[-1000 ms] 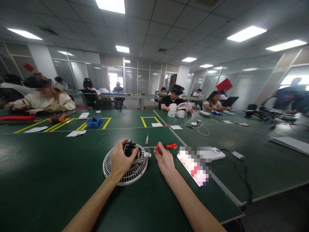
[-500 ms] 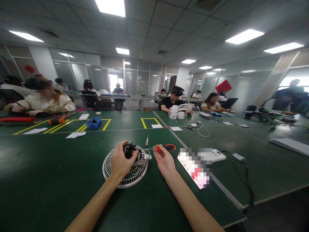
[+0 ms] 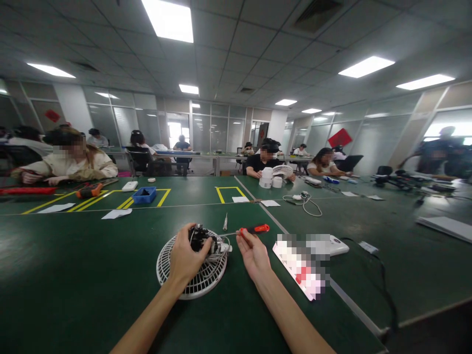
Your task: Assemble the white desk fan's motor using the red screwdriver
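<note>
My left hand (image 3: 186, 255) is closed around a black fan motor assembly (image 3: 202, 237) with white wiring, held over a white round fan grille (image 3: 195, 280) lying flat on the green table. My right hand (image 3: 252, 251) pinches a red-handled screwdriver (image 3: 254, 229) near the grip; its metal shaft points left toward the motor. A small loose metal bit (image 3: 224, 222) lies just beyond the grille.
A blurred white device (image 3: 306, 263) and a cable lie to the right of my hand. Farther off are a blue tray (image 3: 144, 195), paper slips, yellow floor-tape marks and a white fan (image 3: 275, 177). Several people sit at the far tables.
My right hand has closed on the red screwdriver and lined its shaft up toward the motor. The left hand kept its hold. The camera tilted slightly.
</note>
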